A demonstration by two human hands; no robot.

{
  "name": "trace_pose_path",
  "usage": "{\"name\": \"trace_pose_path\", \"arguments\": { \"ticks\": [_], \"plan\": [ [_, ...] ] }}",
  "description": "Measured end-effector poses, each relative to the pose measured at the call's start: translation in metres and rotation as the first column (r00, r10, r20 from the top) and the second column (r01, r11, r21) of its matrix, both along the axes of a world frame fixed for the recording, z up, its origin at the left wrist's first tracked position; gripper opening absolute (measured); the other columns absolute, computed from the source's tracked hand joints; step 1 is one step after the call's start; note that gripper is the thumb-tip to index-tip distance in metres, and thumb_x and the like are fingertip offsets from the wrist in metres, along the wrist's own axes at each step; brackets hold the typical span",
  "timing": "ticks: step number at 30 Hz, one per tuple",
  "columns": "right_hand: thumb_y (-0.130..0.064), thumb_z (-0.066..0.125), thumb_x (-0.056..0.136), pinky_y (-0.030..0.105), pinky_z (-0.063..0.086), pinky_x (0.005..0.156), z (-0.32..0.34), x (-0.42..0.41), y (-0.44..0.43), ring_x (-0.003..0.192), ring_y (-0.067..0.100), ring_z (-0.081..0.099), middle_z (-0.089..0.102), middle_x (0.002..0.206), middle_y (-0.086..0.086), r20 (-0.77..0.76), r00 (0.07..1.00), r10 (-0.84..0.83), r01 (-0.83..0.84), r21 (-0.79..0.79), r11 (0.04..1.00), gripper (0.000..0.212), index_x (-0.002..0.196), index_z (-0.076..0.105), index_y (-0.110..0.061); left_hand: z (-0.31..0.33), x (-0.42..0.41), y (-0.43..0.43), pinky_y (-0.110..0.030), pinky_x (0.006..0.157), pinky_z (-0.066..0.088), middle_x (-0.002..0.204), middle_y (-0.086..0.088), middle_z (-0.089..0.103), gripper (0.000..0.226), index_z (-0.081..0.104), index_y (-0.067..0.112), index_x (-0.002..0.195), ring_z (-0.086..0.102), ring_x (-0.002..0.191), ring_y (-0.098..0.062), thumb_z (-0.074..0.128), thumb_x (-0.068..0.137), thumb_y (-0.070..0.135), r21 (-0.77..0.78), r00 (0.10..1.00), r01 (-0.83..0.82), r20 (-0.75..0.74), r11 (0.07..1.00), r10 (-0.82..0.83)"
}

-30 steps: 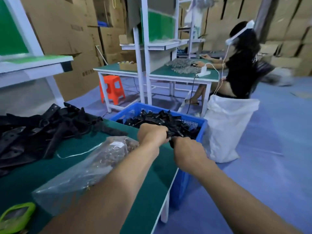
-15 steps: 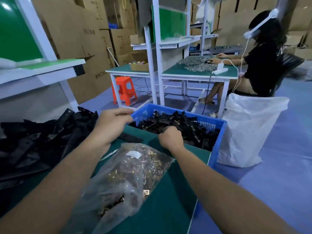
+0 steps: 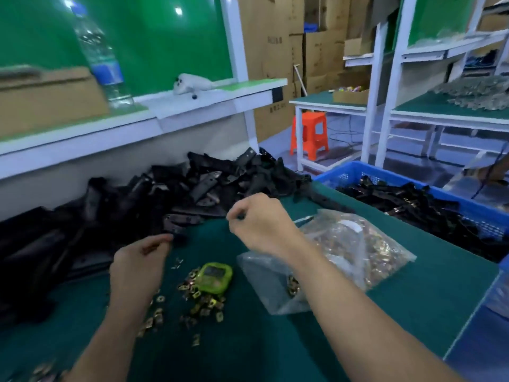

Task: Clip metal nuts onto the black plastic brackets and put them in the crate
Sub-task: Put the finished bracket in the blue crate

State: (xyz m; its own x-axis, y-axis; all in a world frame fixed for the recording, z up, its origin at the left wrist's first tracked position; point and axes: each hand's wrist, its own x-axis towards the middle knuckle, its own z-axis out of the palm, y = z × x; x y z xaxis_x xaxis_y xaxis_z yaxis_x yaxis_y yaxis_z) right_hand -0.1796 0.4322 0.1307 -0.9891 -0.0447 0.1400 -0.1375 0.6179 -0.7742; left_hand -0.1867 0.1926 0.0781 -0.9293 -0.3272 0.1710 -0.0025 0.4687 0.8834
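1. Landmark: green timer (image 3: 214, 278), lying flat on the green tabletop (image 3: 275, 348).
2. Loose metal nuts (image 3: 202, 306) are scattered in front of the timer and to its left, some touching its near edge. More sit in a clear bag (image 3: 349, 252) just right of the timer.
3. Black brackets (image 3: 170, 194) are heaped behind and left of the timer, along the back of the tabletop.
4. The blue crate (image 3: 484, 210) stands beyond the bag, well apart from the timer. It already holds dark brackets, a few glinting with metal.
5. Left hand (image 3: 137, 266), left of the timer: fingers curled, tips at the near end of a bracket on the heap's edge. With the blur I cannot tell whether they are clamped on it.
6. Right hand (image 3: 259, 224), behind the timer, between heap and bag: fingers curled in toward the thumb, with a dark speck at the tips. I cannot tell whether it holds anything.
7. Judged step: fetching a bracket to fit; nothing looks clipped yet.
8. Next move likely calls for a firm hold on that bracket. Then one nut from the scatter by the timer gets pushed squarely onto the bracket's edge, before the carry to the crate.
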Motion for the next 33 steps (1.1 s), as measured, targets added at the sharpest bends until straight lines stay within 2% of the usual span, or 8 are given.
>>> {"name": "trace_pose_path", "arguments": {
  "ticks": [5, 12, 16, 20, 22, 26, 29, 33],
  "plan": [
    [-0.014, 0.055, 0.097, 0.030, 0.053, 0.064, -0.030, -0.034, -0.082, 0.083, 0.014, 0.062, 0.062, 0.132, 0.006, 0.171, 0.967, 0.187, -0.218, 0.185, 0.958, 0.049, 0.145, 0.053, -0.019, -0.010, 0.034, -0.092, -0.014, 0.036, 0.038, 0.059, 0.016, 0.070, 0.029, 0.076, 0.051, 0.078, 0.052, 0.035, -0.005, 0.069, 0.088, 0.025, -0.125, 0.980, -0.185, 0.050, 0.975, 0.192],
    [-0.019, 0.056, 0.101, 0.036, 0.048, 0.086, -0.065, -0.072, -0.143, 0.134, 0.031, 0.045, 0.027, 0.164, 0.007, 0.203, 0.973, 0.108, -0.158, 0.249, 0.955, 0.074, 0.162, 0.014, -0.018, -0.028, 0.078, -0.178, -0.020, 0.048, 0.042, 0.077, 0.013, 0.075, 0.017, 0.079, 0.034, 0.092, 0.054, 0.042, -0.002, 0.070, 0.088, 0.021, -0.438, 0.929, -0.293, 0.080, 0.850, 0.361],
    [-0.040, 0.059, 0.101, 0.044, 0.046, 0.096, -0.067, -0.091, -0.189, 0.141, 0.033, 0.038, 0.013, 0.168, 0.004, 0.358, 0.911, 0.206, -0.326, 0.317, 0.891, 0.082, 0.162, 0.010, -0.015, -0.062, 0.088, -0.169, -0.028, 0.095, 0.047, 0.139, 0.008, 0.061, 0.047, 0.062, 0.033, 0.137, 0.062, 0.117, -0.016, 0.067, 0.093, 0.046, -0.499, 0.956, -0.072, 0.211, 0.864, 0.202],
    [-0.048, 0.062, 0.096, 0.052, 0.046, 0.100, -0.073, -0.092, -0.233, 0.123, 0.036, 0.052, 0.061, 0.123, 0.008, 0.101, 0.992, 0.076, -0.111, 0.405, 0.908, 0.076, 0.155, 0.024, -0.019, -0.079, 0.081, -0.155, -0.031, 0.127, 0.013, 0.167, 0.014, 0.019, 0.068, 0.022, 0.035, 0.161, 0.013, 0.155, -0.009, 0.031, 0.101, 0.065, -0.647, 0.952, 0.143, 0.296, 0.749, 0.074],
    [-0.045, 0.064, 0.095, 0.049, 0.047, 0.096, -0.076, -0.092, -0.255, 0.115, 0.033, 0.053, 0.061, 0.101, 0.003, -0.047, 0.991, 0.127, -0.101, 0.368, 0.924, 0.068, 0.150, 0.031, -0.023, -0.081, 0.075, -0.154, -0.030, 0.127, 0.007, 0.168, 0.013, 0.016, 0.060, 0.024, 0.037, 0.159, 0.009, 0.156, -0.008, 0.028, 0.104, 0.060, -0.649, 0.960, 0.178, 0.279, 0.739, 0.013],
    [-0.033, 0.062, 0.097, 0.054, 0.035, 0.110, -0.080, -0.096, -0.291, 0.130, 0.032, 0.039, 0.044, 0.141, 0.006, 0.086, 0.947, 0.311, -0.301, 0.577, 0.759, 0.047, 0.141, 0.049, -0.027, -0.078, 0.068, -0.157, -0.021, 0.121, 0.017, 0.154, 0.020, 0.046, 0.037, 0.057, 0.041, 0.140, 0.035, 0.144, -0.001, 0.051, 0.104, 0.040, -0.580, 0.982, 0.180, 0.157, 0.795, -0.107],
    [-0.025, 0.069, 0.093, 0.058, 0.028, 0.114, -0.081, -0.095, -0.299, 0.126, 0.031, 0.044, 0.045, 0.135, 0.006, 0.013, 0.958, 0.287, -0.230, 0.634, 0.738, 0.034, 0.126, 0.063, -0.026, -0.073, 0.074, -0.157, -0.024, 0.093, 0.049, 0.115, 0.022, 0.073, 0.021, 0.075, 0.044, 0.111, 0.066, 0.108, -0.007, 0.069, 0.094, 0.033, -0.579, 0.997, 0.077, 0.060, 0.812, -0.051],
    [-0.025, 0.075, 0.088, 0.056, 0.014, 0.122, -0.077, -0.083, -0.287, 0.126, 0.026, 0.050, 0.052, 0.141, 0.003, -0.235, 0.929, 0.286, -0.082, 0.623, 0.778, 0.033, 0.120, 0.068, -0.028, -0.069, 0.078, -0.156, -0.027, 0.061, 0.050, 0.076, 0.016, 0.074, 0.013, 0.071, 0.044, 0.097, 0.067, 0.069, -0.013, 0.073, 0.085, 0.041, -0.569, 0.992, -0.100, 0.006, 0.816, 0.126]
  ]
}}
